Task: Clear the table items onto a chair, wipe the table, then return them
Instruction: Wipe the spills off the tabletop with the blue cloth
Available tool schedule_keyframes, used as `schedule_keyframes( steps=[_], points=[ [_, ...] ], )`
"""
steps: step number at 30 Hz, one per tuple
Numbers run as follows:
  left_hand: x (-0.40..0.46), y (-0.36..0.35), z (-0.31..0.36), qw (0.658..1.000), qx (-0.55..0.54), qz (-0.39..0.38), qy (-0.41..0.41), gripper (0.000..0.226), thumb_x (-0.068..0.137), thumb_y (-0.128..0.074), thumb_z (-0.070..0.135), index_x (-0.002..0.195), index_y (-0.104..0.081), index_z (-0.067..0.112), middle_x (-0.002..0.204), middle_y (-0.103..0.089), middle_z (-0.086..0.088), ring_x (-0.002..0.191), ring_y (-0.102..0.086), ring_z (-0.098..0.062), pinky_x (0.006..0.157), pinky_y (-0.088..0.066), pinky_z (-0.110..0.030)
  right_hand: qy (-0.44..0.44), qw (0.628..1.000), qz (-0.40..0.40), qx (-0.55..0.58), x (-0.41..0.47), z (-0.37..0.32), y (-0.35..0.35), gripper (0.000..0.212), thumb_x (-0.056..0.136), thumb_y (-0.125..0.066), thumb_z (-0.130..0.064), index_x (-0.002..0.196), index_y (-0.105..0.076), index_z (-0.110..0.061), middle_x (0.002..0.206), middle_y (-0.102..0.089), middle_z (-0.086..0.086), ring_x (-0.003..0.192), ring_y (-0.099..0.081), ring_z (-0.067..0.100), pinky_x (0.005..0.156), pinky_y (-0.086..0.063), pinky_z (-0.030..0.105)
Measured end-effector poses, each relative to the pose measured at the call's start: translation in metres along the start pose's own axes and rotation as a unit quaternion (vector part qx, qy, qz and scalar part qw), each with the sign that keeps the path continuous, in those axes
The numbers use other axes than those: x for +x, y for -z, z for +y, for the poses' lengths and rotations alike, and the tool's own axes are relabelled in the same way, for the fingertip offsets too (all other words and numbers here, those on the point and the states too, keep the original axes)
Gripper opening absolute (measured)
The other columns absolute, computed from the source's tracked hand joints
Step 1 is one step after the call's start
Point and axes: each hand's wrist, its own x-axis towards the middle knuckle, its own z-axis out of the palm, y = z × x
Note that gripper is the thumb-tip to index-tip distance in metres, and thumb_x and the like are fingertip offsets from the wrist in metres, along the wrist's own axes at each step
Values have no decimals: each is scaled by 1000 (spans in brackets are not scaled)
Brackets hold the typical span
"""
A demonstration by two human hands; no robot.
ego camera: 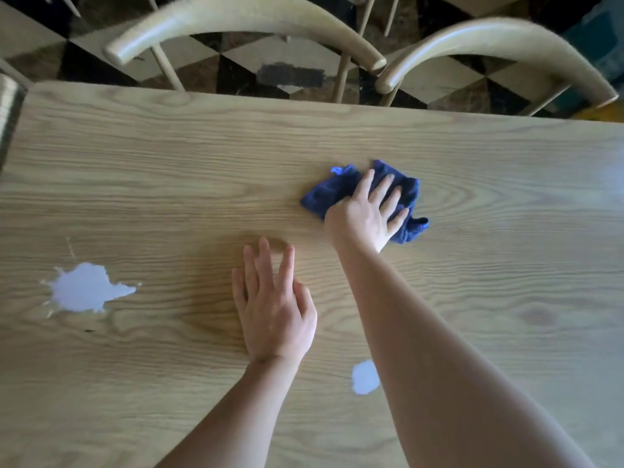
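A light wooden table [169,184] fills the view. My right hand [366,214] lies flat, fingers spread, pressing a crumpled dark blue cloth [334,190] onto the tabletop right of centre. My left hand [273,305] rests palm down on the bare wood nearer to me, fingers apart and holding nothing. A white spill [84,288] sits at the left of the table. A smaller white spot [364,377] lies between my two forearms.
Two pale wooden chairs stand along the table's far edge, one behind the middle [236,18] and one at the right [499,38]. Below them is a black, brown and cream patterned floor [266,59].
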Motion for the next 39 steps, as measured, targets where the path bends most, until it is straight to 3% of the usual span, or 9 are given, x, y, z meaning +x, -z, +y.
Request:
schedule_keyframes(
  steps=[5, 9, 15, 21, 24, 29, 33, 36, 39],
  points=[
    [-8, 6, -19, 980, -186, 69, 10, 54, 91, -36, 12, 144, -49, 16, 155, -41, -8, 149, -30, -24, 121, -24, -49, 214, 977, -9, -18, -59, -4, -29, 68, 94, -33, -29, 158, -11, -29, 167, -2, 0, 153, 5, 23, 121, 9, 49],
    [-47, 23, -52, 996, -67, 53, -2, 61, 87, -40, 13, 147, -44, 19, 158, -36, -10, 150, -26, -26, 121, -22, -51, 394, 916, 2, -68, -59, 34, -30, 61, 93, -32, -34, 154, -30, -29, 164, -22, 0, 152, -12, 23, 123, -3, 49],
    [-121, 23, -71, 999, 43, -7, 17, 56, 94, -41, 27, 149, -42, 21, 163, -22, -14, 152, -18, -33, 118, -23, -56, 504, 858, 10, -98, -54, 67, -26, 62, 86, -38, -30, 147, -46, -27, 158, -36, 0, 148, -28, 25, 123, -8, 48],
    [-132, 15, -67, 993, 114, -1, 24, 58, 94, -41, 32, 151, -39, 24, 163, -24, -12, 151, -20, -33, 121, -20, -52, 645, 733, -26, -215, -10, 119, 7, 57, 92, -31, -34, 148, -42, -34, 158, -36, -7, 148, -28, 22, 122, -10, 50],
    [-133, 15, -66, 992, 118, -8, 35, 59, 94, -39, 34, 152, -37, 24, 164, -21, -11, 152, -18, -31, 122, -18, -52, 634, 736, -21, -237, 14, 144, 27, 56, 94, -28, -35, 149, -40, -35, 158, -34, -9, 149, -27, 20, 122, -12, 49],
    [-131, 15, -65, 992, 115, -16, 41, 60, 93, -38, 35, 152, -37, 25, 164, -20, -9, 153, -16, -30, 123, -14, -51, 552, 809, 16, -203, 27, 186, 51, 58, 92, -33, -30, 149, -43, -30, 157, -37, -4, 148, -27, 24, 121, -19, 51],
    [-131, 16, -65, 993, 110, -16, 41, 60, 93, -37, 35, 152, -36, 25, 165, -18, -8, 153, -14, -29, 124, -13, -50, 480, 846, 33, -230, 21, 202, 63, 57, 94, -31, -36, 150, -41, -28, 157, -37, 0, 147, -26, 25, 120, -21, 50],
    [-131, 16, -65, 994, 103, -6, 40, 60, 92, -38, 34, 152, -37, 25, 164, -20, -9, 153, -16, -29, 123, -15, -51, 438, 849, 41, -294, 21, 198, 68, 62, 92, -25, -45, 151, -38, -27, 154, -41, 4, 140, -34, 28, 120, -18, 51],
    [-132, 15, -67, 994, 105, -3, 30, 61, 91, -41, 33, 152, -37, 25, 164, -21, -11, 152, -18, -31, 123, -16, -51, 458, 833, 38, -308, 32, 183, 68, 66, 90, -27, -47, 149, -40, -22, 151, -43, 9, 138, -39, 29, 120, -21, 51]
  ],
)
